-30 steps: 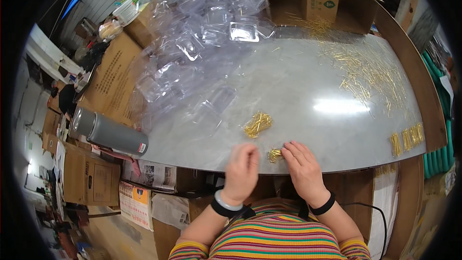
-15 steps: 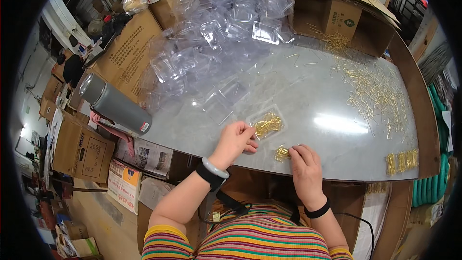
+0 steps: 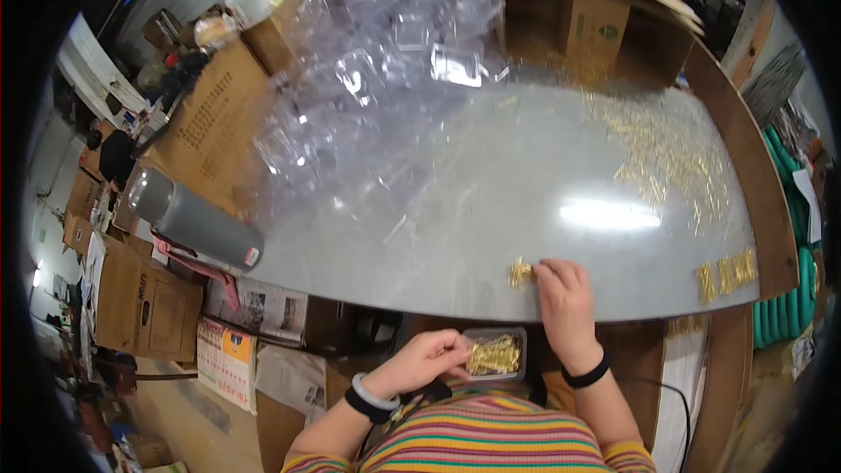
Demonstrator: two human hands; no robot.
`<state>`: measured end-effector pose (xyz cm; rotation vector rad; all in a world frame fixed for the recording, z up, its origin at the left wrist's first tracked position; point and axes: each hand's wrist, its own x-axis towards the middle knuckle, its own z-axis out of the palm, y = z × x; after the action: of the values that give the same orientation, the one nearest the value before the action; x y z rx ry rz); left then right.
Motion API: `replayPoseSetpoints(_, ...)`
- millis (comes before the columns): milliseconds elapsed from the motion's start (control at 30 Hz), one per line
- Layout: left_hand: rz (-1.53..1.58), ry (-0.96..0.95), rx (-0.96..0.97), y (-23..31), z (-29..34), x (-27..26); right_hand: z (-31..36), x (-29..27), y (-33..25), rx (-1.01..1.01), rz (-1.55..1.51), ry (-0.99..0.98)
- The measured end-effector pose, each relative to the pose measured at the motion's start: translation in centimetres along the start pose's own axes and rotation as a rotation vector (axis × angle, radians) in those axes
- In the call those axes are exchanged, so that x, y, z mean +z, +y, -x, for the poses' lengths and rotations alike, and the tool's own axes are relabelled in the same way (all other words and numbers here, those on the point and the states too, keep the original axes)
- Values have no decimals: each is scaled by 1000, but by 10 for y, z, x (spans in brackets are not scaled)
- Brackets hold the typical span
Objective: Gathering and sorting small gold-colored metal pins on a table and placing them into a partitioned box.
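Just off the near edge of the counter (image 3: 403,263), a clear tray (image 3: 524,352) of gold wire pieces (image 3: 495,356) is being grasped at its left rim by the left hand (image 3: 420,361). Near that edge, a small gold bundle (image 3: 519,272) is being touched by the right hand (image 3: 565,305); whether it is being gripped cannot be told. More bundles (image 3: 724,275) are being carried at the near right corner.

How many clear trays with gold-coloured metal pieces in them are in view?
1: the clear tray at the left hand, between the near edge of the table and the striped shirt. Others may be hidden from view.
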<state>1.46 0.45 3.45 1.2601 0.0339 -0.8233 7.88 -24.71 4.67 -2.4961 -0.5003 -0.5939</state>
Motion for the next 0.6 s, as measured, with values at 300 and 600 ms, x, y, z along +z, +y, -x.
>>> replayPoseSetpoints(300, 79, 11, 61, -18, -17, 12, 17, -19, -6, -54, -97, -141)
replayPoseSetpoints(600, 13, 52, 94, -12, -9, 21, 51, -25, -30, -138, -199, -210)
